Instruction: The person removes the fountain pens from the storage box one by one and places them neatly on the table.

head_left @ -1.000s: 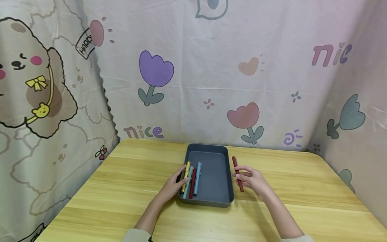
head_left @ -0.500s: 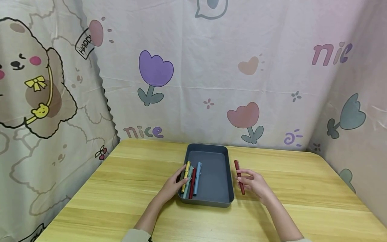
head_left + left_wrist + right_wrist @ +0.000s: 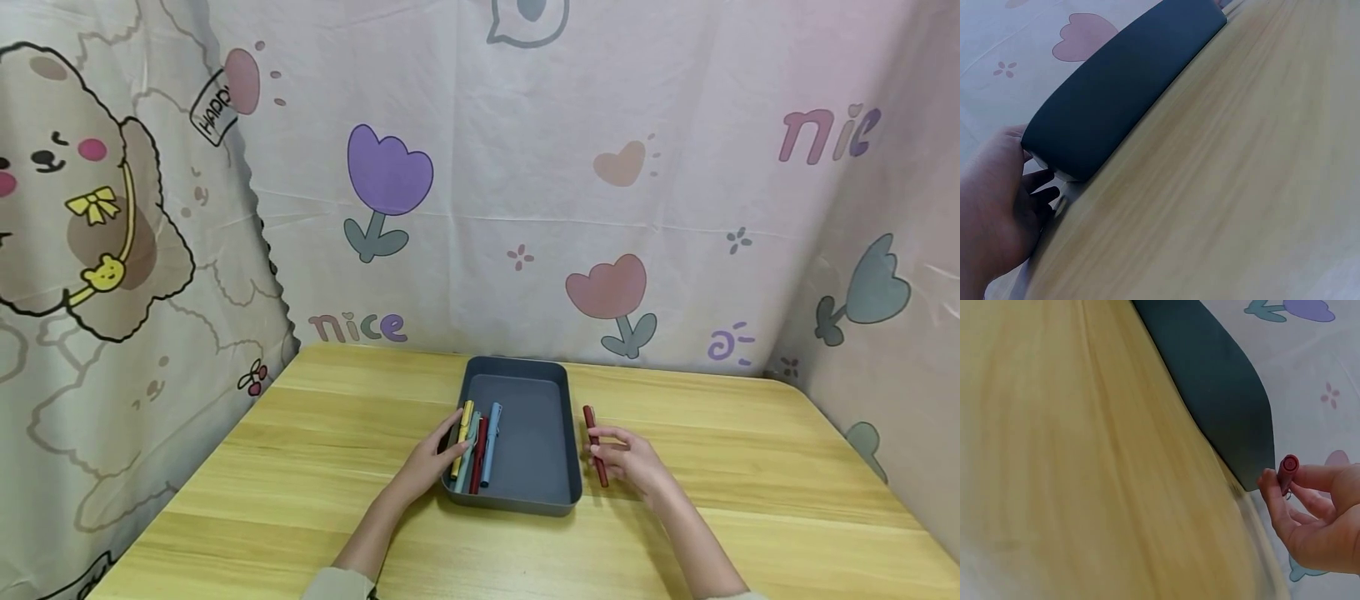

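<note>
My right hand (image 3: 637, 462) pinches a dark red pen (image 3: 602, 473) between thumb and fingers, low over the table just right of a dark grey tray (image 3: 528, 442). In the right wrist view the end of this pen (image 3: 1289, 465) points at the camera. My left hand (image 3: 426, 465) grips the tray's left side, the thumb reaching over the rim and the other fingers against the outer wall. Inside, along the left, lie a yellow pen (image 3: 462, 440), a pale green pen (image 3: 465, 468), another red pen (image 3: 478, 458) and a blue pen (image 3: 491, 446), side by side.
The tray stands on a light wood-grain table (image 3: 300, 467). Behind it hangs a white curtain (image 3: 495, 192) with printed flowers and hearts. Another printed cloth (image 3: 150, 392) borders the left side.
My right hand has brought the red pen slightly nearer to me and a little to the right, away from the tray's edge. The left hand and the tray hold their place.
</note>
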The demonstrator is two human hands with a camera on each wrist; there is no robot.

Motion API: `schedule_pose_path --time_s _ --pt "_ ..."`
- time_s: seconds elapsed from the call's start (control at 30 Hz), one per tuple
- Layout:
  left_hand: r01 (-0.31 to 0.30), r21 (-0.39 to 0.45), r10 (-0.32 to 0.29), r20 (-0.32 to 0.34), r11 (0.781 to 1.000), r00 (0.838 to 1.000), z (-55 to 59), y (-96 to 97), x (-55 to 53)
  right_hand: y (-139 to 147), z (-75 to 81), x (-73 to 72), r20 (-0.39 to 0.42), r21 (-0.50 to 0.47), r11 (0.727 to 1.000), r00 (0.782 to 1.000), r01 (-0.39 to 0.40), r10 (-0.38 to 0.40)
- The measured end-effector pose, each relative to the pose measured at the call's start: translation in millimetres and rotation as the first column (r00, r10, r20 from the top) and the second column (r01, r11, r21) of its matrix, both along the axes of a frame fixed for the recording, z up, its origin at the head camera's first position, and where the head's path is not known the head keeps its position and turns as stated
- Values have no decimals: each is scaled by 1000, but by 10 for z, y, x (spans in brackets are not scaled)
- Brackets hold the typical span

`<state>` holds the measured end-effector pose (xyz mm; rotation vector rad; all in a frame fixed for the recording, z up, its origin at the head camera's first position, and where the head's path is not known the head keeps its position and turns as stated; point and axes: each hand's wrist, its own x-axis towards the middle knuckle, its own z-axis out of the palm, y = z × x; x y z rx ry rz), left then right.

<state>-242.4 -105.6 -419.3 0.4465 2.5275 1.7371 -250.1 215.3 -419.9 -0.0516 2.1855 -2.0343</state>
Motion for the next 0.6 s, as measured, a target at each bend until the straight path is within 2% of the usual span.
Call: schedule_pose_path --time_s 0.27,0.6 --pt "0 5 0 5 1000 1000 -2 1 3 -7 -85 -26 53 -39 999 999 17 -15" --pt "6 -2 -6 -1 1000 1000 -21 -10 -19 -14 -132 -29 58 -32 999 998 10 -8"
